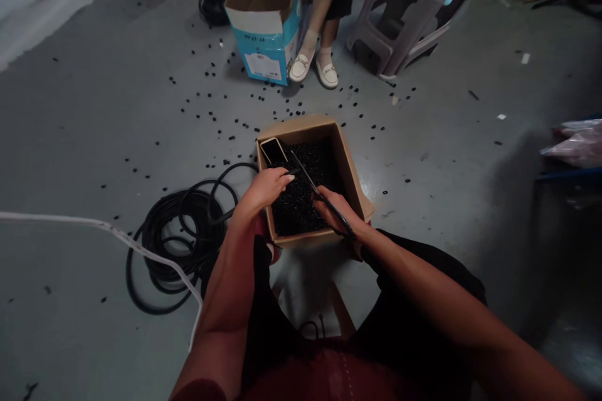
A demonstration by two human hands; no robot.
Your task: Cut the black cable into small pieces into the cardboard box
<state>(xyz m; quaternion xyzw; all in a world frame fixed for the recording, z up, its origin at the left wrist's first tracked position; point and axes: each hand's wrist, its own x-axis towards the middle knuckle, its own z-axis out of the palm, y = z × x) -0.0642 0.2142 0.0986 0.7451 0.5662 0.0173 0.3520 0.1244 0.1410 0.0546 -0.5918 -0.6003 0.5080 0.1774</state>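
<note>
My right hand (333, 208) is closed around the black handles of a pair of scissors (308, 177), whose blades point up and to the left over an open cardboard box (350, 166). My left hand (271, 185) pinches the end of a black rubber hose (294, 171) beside the blades. Whether the blades touch the hose I cannot tell. Many small black cut rings (298, 203) fill the bottom of the box. In its far left corner leans a dark rectangular thing with a pale rim (273, 150).
Coiled black hose (181, 244) lies on the floor to the left, near a white cable (117, 235). Black rings are scattered across the floor. Beyond stand a blue-and-white carton (263, 44), another person's feet in white shoes (313, 69) and a grey plastic stool (399, 44).
</note>
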